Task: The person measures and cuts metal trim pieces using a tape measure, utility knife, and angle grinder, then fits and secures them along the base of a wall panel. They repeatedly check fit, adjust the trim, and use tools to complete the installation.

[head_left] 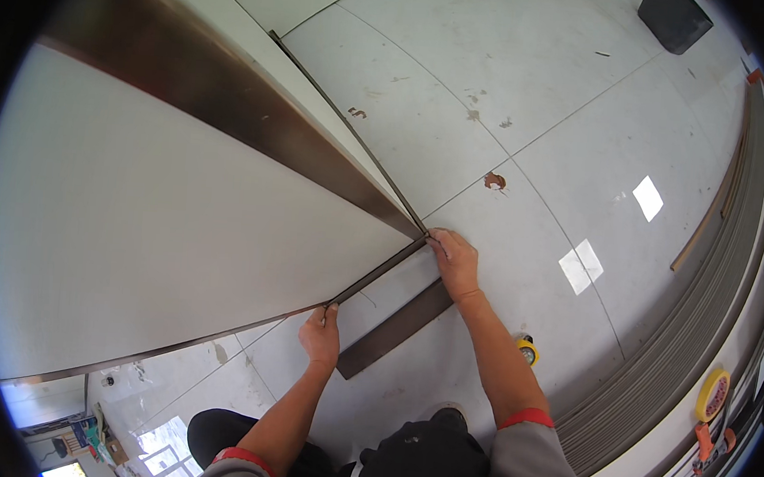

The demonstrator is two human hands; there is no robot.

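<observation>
A thin dark brown trim strip (380,268) runs along the lower edge of a large pale panel (180,215). My left hand (321,333) is closed, pinching the strip near the middle of that edge. At the panel's corner, my right hand (454,261) is closed round the strip's far end, its fingertips partly hidden. A shiny brown band (233,86) slants across the panel's pale surface and narrows to the same corner. On the floor under my forearms lies a flat dark brown board (398,330), apart from both hands.
Long grey-brown ribbed boards (656,373) are stacked along the right. On them are a roll of yellow tape (712,395) and an orange-handled tool (704,445). A yellow tape measure (527,350) rests on the tiled floor (459,155). A black bin (674,21) stands far right.
</observation>
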